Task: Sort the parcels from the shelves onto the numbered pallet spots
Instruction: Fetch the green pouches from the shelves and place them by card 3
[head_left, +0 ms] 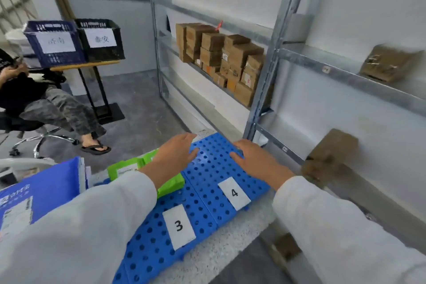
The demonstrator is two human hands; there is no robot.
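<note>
A blue perforated pallet (207, 205) lies on the floor with white labels 3 (179, 226) and 4 (234, 192). My left hand (177, 152) and my right hand (255, 159) hover over spot 4 with fingers straight, holding nothing. A green parcel (170, 184) lies on spot 3, partly under my left forearm. A blue parcel (46, 189) sits further left. Several brown cardboard parcels (226, 60) are stacked on the metal shelf (272, 71). Single brown parcels sit on the right shelves, one higher up (389, 62) and one lower down (334, 152).
A seated person (46, 104) in an office chair is at the left. Behind them a blue crate (55, 41) and a black crate (101, 39) with paper labels stand on a small table. Grey floor lies between the chair and the shelf.
</note>
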